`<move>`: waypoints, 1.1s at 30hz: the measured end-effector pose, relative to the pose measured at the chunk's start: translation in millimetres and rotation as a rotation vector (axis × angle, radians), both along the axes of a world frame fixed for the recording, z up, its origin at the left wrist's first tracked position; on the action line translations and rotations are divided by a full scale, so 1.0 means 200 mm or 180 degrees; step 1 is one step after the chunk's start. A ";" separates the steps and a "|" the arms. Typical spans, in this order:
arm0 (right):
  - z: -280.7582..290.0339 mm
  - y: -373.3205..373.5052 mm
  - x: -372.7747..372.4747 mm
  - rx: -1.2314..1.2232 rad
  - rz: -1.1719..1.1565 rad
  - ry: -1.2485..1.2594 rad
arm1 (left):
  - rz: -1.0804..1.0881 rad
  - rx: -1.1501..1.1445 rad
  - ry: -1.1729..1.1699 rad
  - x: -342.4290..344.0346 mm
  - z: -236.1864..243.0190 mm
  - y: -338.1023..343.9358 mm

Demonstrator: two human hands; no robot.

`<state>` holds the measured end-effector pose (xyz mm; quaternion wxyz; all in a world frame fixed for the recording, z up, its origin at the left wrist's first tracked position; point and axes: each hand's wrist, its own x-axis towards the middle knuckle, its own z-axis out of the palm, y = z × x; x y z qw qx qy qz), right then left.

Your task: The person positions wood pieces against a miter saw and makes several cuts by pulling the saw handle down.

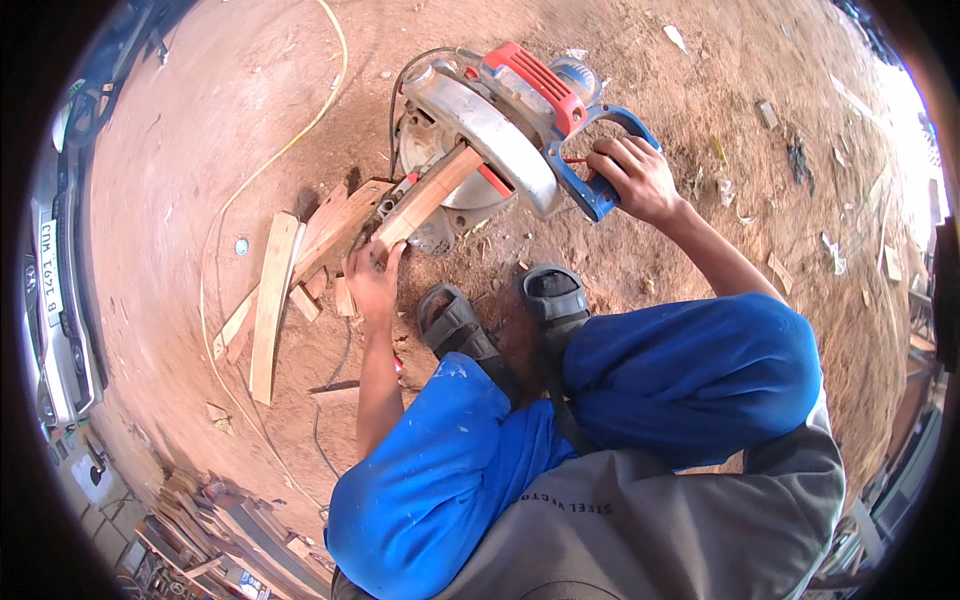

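Note:
A miter saw (475, 115) with a silver blade guard, a red motor cover and a blue handle stands on the dirt ground ahead of me. My right hand (637, 178) is closed round the saw's blue handle. A short wooden board (428, 200) lies on the saw's base, its far end up against the guard. At the near end of that board is my left hand (373, 280), its thumb and fingers gripping the wood. The guard hides most of the blade, and I cannot tell whether it touches the board.
Several cut boards (271, 310) lie in a loose pile left of the saw. A yellow cord (275, 155) curves along the ground beyond them. Stacked lumber (240, 540) is at the lower left, and a parked vehicle (62, 300) at the far left. My sandalled feet (460, 322) are close to the saw.

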<state>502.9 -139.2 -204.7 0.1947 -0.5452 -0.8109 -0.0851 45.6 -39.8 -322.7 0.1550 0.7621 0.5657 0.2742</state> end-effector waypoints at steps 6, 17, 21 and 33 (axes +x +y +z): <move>0.06 0.02 0.00 -0.0119 0.0013 -0.0030 | 0.0026 0.0230 0.0020 0.00 -0.01 0.01; 0.12 0.02 -0.02 -0.0194 -0.0040 -0.0072 | 0.0312 -0.0241 -0.0833 0.04 -0.06 -0.04; 0.16 0.04 -0.02 -0.0215 0.0002 -0.0095 | 0.0196 -0.0235 -0.0957 -0.04 -0.15 -0.06; 0.40 0.14 -0.04 -0.0406 0.0048 -0.0092 | 0.0238 -0.0475 -0.0996 -0.06 -0.13 -0.10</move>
